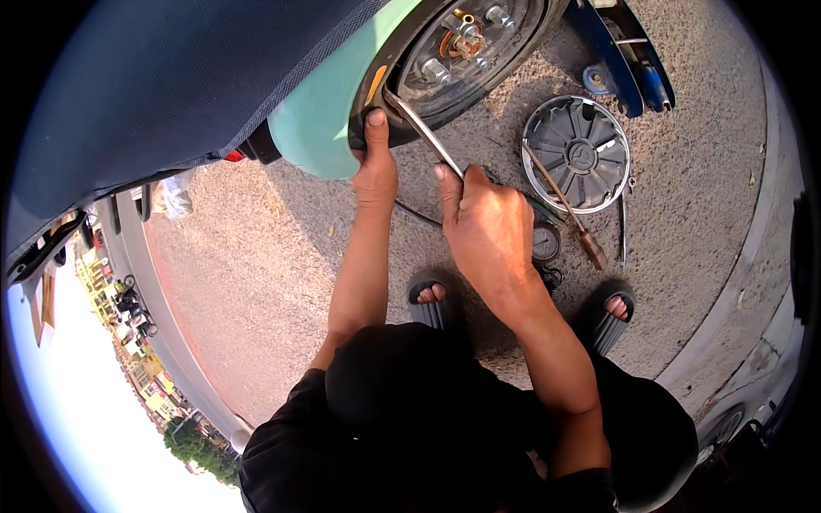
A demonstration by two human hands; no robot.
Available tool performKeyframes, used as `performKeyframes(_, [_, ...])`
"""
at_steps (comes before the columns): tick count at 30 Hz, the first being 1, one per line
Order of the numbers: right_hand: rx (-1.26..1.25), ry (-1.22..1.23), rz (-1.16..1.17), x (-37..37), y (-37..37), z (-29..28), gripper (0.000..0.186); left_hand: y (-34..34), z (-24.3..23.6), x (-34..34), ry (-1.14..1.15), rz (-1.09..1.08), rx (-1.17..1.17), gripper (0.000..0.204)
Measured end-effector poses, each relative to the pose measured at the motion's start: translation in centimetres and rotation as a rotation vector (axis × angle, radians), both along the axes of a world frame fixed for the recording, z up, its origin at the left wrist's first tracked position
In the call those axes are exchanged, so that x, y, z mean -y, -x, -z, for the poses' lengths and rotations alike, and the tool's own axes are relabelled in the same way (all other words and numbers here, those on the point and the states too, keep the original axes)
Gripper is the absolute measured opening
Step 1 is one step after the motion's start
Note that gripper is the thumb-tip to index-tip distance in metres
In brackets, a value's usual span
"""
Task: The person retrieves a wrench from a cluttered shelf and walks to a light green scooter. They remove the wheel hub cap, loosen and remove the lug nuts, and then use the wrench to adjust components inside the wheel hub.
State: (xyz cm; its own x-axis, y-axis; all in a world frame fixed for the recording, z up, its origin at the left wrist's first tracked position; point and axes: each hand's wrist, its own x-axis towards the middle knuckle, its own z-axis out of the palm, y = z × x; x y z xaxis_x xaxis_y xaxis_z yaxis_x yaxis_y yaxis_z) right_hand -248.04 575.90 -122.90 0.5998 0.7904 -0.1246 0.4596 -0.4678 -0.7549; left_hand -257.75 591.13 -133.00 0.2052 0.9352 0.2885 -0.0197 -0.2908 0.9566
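A black tyre [511, 68] on a wheel [462, 47] with exposed nuts sits at top centre, beside a pale green body panel [312, 120] of a vehicle. My left hand [376, 162] grips the tyre's lower left edge, thumb up on it, other fingers hidden. My right hand [487, 231] is closed round a long silver lever [423, 128], whose far end meets the tyre at the rim. To the right, a silver and black hubcap [594, 171] lies on the pavement with a brown-handled screwdriver [592, 248] across it. A round gauge [545, 244] lies near my right hand.
A dark seat [145, 85] fills the upper left. Blue metal parts [629, 68] and a thin bar [623, 231] lie on the pavement at right. My sandalled feet are below. A curb [744, 265] runs along the right; a street with motorbikes [132, 308] is at left.
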Motion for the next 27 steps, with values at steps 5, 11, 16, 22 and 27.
performKeyframes(5, [0.003, -0.044, 0.008, 0.6, -1.8, -1.5, 0.046, -0.3, -0.6, 0.3, 0.072, -0.024, -0.096, 0.063])
performKeyframes(11, [-0.157, -0.016, -0.105, 0.9, -4.3, -1.7, 0.053, 1.6, -0.1, 1.1, -0.01, 0.062, -0.239, 0.071])
performKeyframes(16, [-0.363, 0.002, -0.171, 0.9, -5.9, 0.9, 0.055, 3.1, -2.8, 1.5, -0.003, 0.311, -0.517, 0.063])
performKeyframes(22, [-0.126, -0.151, 0.039, 0.6, 0.2, 2.8, 0.05, 7.9, -1.0, -1.7, -0.058, 0.405, -0.908, 0.069])
performKeyframes(27, [-0.343, 0.228, -0.084, 3.5, -2.4, 1.8, 0.048, 4.8, -1.6, -2.4, 0.155, 0.371, -0.615, 0.067])
